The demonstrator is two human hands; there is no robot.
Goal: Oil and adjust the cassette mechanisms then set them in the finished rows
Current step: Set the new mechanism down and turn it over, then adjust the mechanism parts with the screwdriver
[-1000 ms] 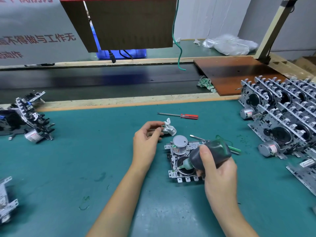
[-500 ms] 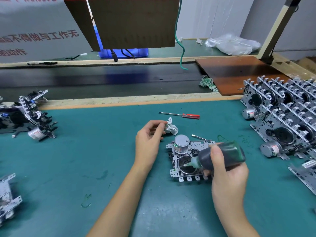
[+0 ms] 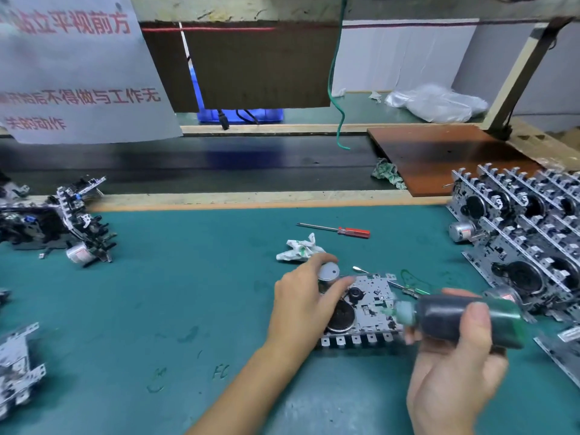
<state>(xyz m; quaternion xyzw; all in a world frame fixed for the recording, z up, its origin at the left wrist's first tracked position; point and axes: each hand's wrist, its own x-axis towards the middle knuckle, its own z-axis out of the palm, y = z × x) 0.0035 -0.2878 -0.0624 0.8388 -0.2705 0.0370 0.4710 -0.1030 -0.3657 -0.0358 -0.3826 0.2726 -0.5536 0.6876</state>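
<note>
On the teal matted tabletop [image 3: 157, 309], my left grip [image 3: 301, 304] is clasping the flat metal cassette mechanism's [image 3: 367, 306] silver motor; my right grip [image 3: 452, 372] is squeezing a dark green-tinted oil bottle [image 3: 464, 318] near the finished rows [image 3: 527, 240] at the right edge.

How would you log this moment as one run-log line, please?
left hand grips motor on cassette mechanism | right hand holds oil bottle | nozzle at mechanism's right edge
</note>
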